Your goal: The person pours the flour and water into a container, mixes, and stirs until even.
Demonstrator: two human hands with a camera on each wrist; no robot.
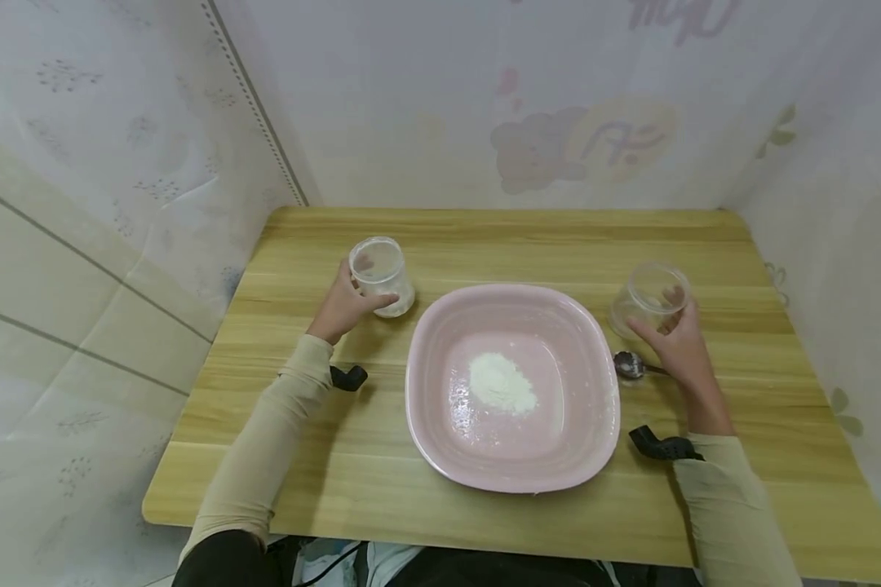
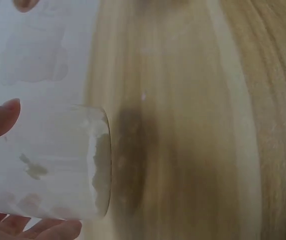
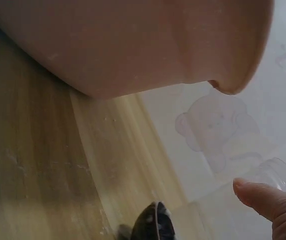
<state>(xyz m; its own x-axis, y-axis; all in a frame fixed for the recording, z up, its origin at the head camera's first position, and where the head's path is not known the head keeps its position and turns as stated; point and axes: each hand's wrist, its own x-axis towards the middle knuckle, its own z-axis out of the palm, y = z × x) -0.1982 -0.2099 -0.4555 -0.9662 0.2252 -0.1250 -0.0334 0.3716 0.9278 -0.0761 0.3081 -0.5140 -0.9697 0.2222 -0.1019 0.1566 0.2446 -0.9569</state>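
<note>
My left hand grips a clear plastic jar at the left of the table, thumb on one side and fingers on the other. White powder clings to the inside of the jar's bottom, close over the wood. On the right, my right hand holds a second clear jar, its thumb against the side. A metal spoon dusted with white lies near that hand, its handle partly hidden. Between the hands stands a pink basin with a heap of white powder on its floor.
The wooden table has its far edge close to a pale printed wall covering. Black straps with camera mounts sit on both wrists, the right mount close to the basin's right side.
</note>
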